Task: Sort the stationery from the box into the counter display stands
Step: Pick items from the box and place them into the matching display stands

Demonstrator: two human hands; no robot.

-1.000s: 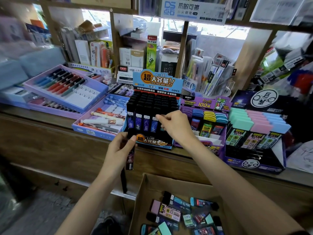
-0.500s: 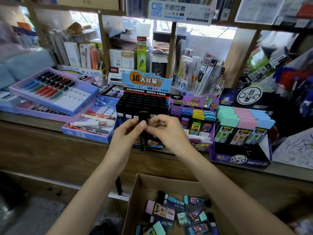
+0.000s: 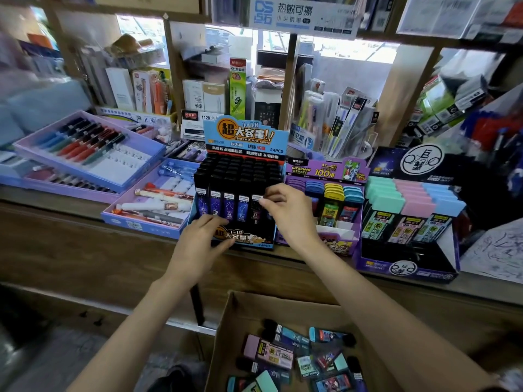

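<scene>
Now right grip (image 3: 291, 219) pinches fifth front-row case (image 3: 256, 207); left grip (image 3: 198, 244) spread against stand (image 3: 245, 238).

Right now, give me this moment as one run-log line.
step: slotting | left hand: rests on blue display stand front | right hand: pinches black lead case in front row | cardboard box: items left

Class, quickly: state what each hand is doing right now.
Left hand: open, fingers resting on the stand's front.
Right hand: pinching a black case in the front row.
</scene>
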